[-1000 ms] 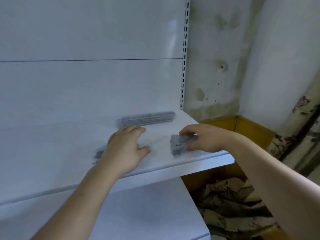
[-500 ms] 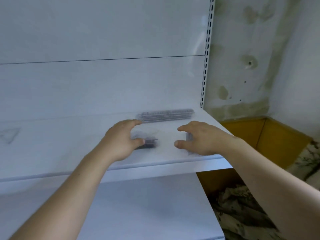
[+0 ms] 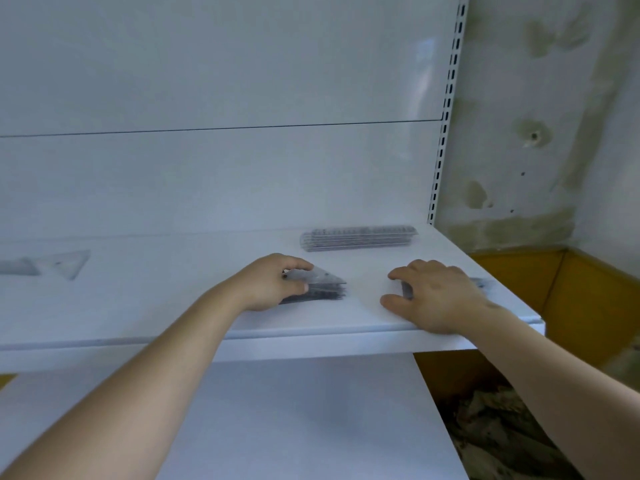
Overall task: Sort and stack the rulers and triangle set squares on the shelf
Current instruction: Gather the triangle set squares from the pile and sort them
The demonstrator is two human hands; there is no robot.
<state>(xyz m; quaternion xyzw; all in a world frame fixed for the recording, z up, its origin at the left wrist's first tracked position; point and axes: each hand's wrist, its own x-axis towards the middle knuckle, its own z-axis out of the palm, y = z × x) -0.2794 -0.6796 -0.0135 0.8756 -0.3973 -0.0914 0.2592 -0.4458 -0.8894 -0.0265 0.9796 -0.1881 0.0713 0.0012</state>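
Left hand (image 3: 272,284): fingers curled, gripping a clear set square (image 3: 323,277) by its wide end. The set square's point faces right and sits just above a dark stack (image 3: 317,295) of similar pieces on the shelf (image 3: 173,306). Whether the two touch cannot be told.

Right hand (image 3: 438,296): palm down near the shelf's front edge, fingers arched over a second pile (image 3: 408,289). One end of the pile shows between thumb and index finger, and another end shows past the knuckles. It cannot be told whether the hand grips the pile or only rests on it.

Rulers (image 3: 358,238): one bundle lying flat at the back of the shelf, parallel to the back panel and well clear of both hands.

Loose set square (image 3: 71,263): flat on the shelf at far left, beside another clear piece (image 3: 17,267) too blurred to identify.
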